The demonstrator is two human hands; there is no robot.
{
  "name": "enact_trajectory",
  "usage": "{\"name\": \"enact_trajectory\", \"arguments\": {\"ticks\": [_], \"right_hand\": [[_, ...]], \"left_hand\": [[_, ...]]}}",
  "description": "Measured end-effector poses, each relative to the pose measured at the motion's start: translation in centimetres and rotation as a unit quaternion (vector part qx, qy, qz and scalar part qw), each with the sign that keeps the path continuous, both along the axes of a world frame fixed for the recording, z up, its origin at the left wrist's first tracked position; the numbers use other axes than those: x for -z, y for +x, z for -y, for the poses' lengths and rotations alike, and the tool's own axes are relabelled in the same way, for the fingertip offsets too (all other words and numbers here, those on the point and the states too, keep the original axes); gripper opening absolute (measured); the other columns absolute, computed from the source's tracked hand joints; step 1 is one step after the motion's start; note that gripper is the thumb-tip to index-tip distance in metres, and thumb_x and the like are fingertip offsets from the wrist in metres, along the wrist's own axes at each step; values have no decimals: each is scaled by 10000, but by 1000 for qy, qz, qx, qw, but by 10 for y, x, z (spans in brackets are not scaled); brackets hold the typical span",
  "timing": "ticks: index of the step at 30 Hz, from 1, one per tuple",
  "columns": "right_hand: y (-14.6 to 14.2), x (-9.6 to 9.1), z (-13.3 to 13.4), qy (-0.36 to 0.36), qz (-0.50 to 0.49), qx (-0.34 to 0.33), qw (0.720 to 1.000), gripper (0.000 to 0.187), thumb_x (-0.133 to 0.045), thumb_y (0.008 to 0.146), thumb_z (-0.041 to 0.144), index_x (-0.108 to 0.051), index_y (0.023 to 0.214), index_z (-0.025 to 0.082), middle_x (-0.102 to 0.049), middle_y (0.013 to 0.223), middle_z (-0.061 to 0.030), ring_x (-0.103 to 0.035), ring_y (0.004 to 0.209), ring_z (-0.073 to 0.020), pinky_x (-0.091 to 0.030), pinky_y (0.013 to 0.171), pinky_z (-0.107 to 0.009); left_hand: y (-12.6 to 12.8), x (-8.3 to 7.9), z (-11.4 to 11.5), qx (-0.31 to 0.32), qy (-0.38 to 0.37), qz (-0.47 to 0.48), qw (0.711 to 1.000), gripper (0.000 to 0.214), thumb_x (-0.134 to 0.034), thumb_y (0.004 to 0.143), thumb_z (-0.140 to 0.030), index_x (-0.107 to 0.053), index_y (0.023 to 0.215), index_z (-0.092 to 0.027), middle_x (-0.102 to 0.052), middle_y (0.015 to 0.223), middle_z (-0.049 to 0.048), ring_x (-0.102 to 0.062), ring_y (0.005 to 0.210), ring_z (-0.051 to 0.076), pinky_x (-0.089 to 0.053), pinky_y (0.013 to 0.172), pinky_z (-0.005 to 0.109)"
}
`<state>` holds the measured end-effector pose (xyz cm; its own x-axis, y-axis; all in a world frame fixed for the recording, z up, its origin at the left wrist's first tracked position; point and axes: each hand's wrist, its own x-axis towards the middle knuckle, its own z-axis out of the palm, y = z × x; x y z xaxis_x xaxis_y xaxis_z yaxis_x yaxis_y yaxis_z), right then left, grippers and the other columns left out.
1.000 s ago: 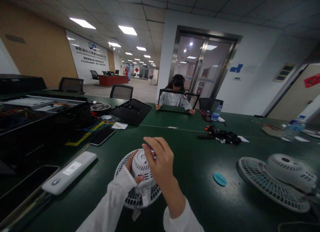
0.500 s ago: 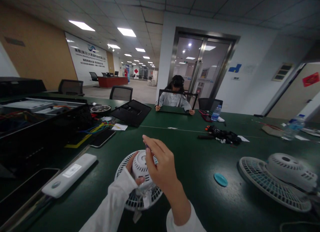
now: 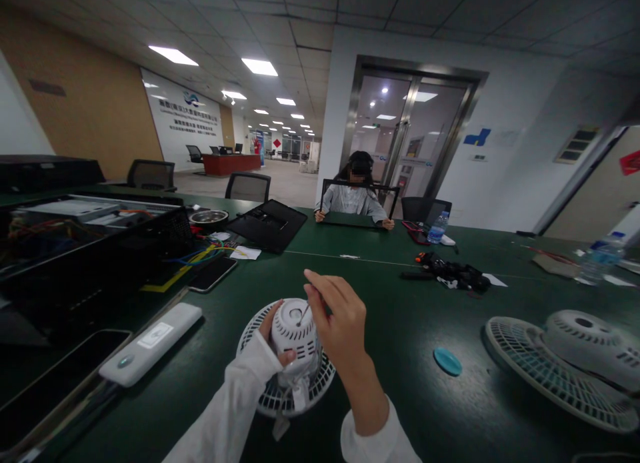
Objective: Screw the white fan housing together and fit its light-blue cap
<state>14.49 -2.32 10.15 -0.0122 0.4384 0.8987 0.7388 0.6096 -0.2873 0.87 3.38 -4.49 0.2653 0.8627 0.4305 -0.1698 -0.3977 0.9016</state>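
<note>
Two hands meet at a small white fan (image 3: 273,400) that lies grille-down on the green table (image 3: 400,316), close in front of us. We see the left hand (image 3: 267,330) wrapped around the fan's round motor housing (image 3: 297,336) from the left. Its fingers curl behind the housing and its thumb presses the near side, so the grip is closed and firm. The right hand (image 3: 343,323) hovers just to the right of the housing with its fingers bunched together, pinching a thin metal tool (image 3: 304,313). The tool slants down and to the left, and its tip touches the top of the housing; we cannot tell what the tip sits in.

To the right, well apart, a blue disc (image 3: 447,362) lies flat on the table, and beyond it a second fan (image 3: 565,363) rests face down. On the left we find a white bar-shaped device (image 3: 150,343) and, further off, a dark phone (image 3: 213,274). Across the table a person (image 3: 353,196) holds a black frame (image 3: 357,203) upright with both hands, with a water bottle (image 3: 437,227) nearby.
</note>
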Motion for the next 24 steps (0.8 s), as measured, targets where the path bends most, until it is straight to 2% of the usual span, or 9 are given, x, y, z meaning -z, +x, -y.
{"name": "enact_trajectory", "arguments": {"ticks": [3, 7, 11, 13, 17, 19, 22, 24], "right_hand": [[2, 0, -1, -13, -5, 19, 1000, 254, -452, 882, 199, -614, 1076, 181, -650, 851, -66, -594, 782, -154, -504, 687, -295], [5, -2, 0, -47, 10, -42, 998, 386, -396, 879, 123, -486, 1249, 189, -644, 1017, -72, -599, 910, -139, -501, 788, -289], [4, 0, -3, -36, 9, -2, 999, 286, -459, 872, 183, -577, 1133, 178, -644, 864, -60, -598, 775, -148, -506, 685, -287], [3, 1, -4, -47, 7, 9, 999, 295, -462, 871, 201, -573, 1142, 161, -633, 858, -68, -589, 789, -163, -504, 684, -304], [2, 1, -3, -93, 11, -47, 994, 437, -383, 883, 142, -399, 1320, 168, -631, 976, -75, -590, 872, -149, -506, 732, -295], [2, 0, -3, -98, 17, -51, 994, 413, -389, 885, 149, -432, 1294, 177, -637, 955, -68, -595, 840, -143, -506, 723, -288], [1, 1, -4, -80, 22, -7, 997, 303, -442, 877, 204, -558, 1155, 175, -638, 881, -67, -588, 788, -160, -501, 702, -309], [2, 1, -3, -88, 20, 4, 996, 311, -443, 875, 216, -556, 1162, 180, -635, 877, -68, -587, 790, -167, -500, 692, -317]], "left_hand": [[1, 7, -2, 6, 2, 25, 1000, 952, -760, 525, -489, -325, 1327, -214, -464, 1329, 120, -370, 1266, 369, -224, 1084, 533], [-2, 14, -7, 9, 9, 24, 1000, 943, -763, 538, -456, -323, 1333, -208, -436, 1348, 124, -361, 1267, 370, -223, 1079, 525], [-7, 14, -9, 10, 25, -13, 1000, 943, -775, 541, -397, -322, 1344, -198, -403, 1376, 128, -339, 1282, 371, -212, 1086, 504], [-6, 12, -7, 10, 21, 0, 1000, 953, -775, 539, -405, -317, 1347, -191, -385, 1390, 130, -329, 1291, 363, -210, 1091, 491], [0, 7, -1, -9, 6, 39, 999, 961, -782, 512, -442, -342, 1331, -200, -410, 1374, 122, -334, 1290, 357, -195, 1098, 487], [1, 4, 1, 2, -3, 41, 999, 958, -780, 516, -445, -338, 1331, -205, -435, 1355, 122, -351, 1282, 347, -212, 1094, 484], [1, 2, 2, 20, -8, 43, 999, 977, -773, 524, -449, -306, 1342, -190, -415, 1367, 134, -345, 1287, 345, -220, 1093, 488], [1, 4, 1, 21, -4, 40, 999, 983, -773, 522, -451, -299, 1343, -190, -398, 1377, 137, -332, 1293, 352, -206, 1095, 497]]}}
